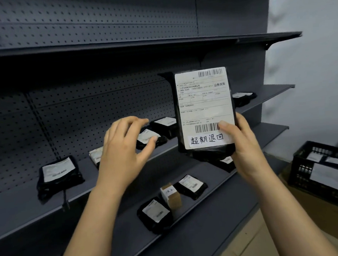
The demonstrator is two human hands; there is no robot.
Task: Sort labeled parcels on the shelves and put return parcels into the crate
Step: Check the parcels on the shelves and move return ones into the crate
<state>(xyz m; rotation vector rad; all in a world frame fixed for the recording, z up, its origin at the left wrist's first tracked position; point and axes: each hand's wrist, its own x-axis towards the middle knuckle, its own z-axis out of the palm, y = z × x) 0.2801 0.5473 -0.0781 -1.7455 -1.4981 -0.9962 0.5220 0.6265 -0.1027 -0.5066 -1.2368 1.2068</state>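
Note:
My right hand (243, 148) grips a black parcel (204, 109) upright in front of the shelves, thumb pressed on its white shipping label. A handwritten strip reading 超期退回 runs along the label's bottom. My left hand (124, 153) hovers to the left of it with fingers spread and holds nothing. Several black labeled parcels lie on the middle shelf (20, 210), one at far left (58, 175). A black crate (299, 170) stands low at the right with white-labeled parcels inside.
On the lower shelf (211, 225) lie two black parcels (155, 213) (191, 185) and a small brown box (172, 195). Another parcel (243, 97) lies at the right end of a shelf. The crate rests on cardboard boxes (314, 215). A dark pegboard backs the shelves.

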